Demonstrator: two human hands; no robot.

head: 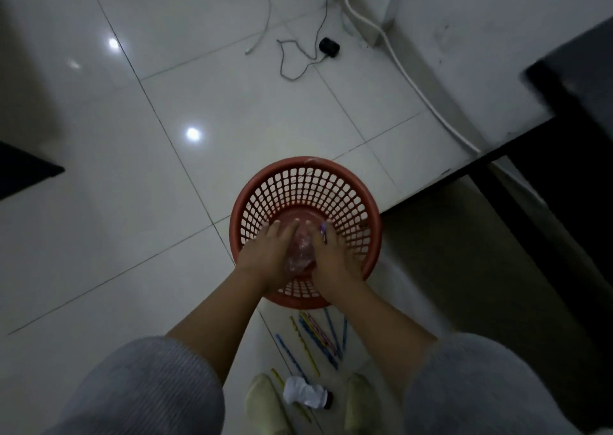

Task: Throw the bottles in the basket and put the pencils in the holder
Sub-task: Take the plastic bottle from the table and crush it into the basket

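Hands meet over the red basket (pixel 365 202) in the lower middle of the frame: the left hand (pixel 265 255) and the right hand (pixel 335 262) press from either side on a crumpled clear plastic bottle (pixel 298 252), fingers wrapped around it, holding it inside the basket's mouth. It looks light, thin-walled and already crushed, so it should give under pressure and may be slick; a hold across its body, as now, seems safest. A small purple-tinted object sits at the right fingertips; I cannot tell what it is. Below the basket, coloured pencils (pixel 318 338) lie scattered on the tiled floor (pixel 132 136), thin and stiff, best pinched mid-shaft. A second bottle (pixel 305 393) with a white label lies between the feet, bottom centre. No holder is visible.
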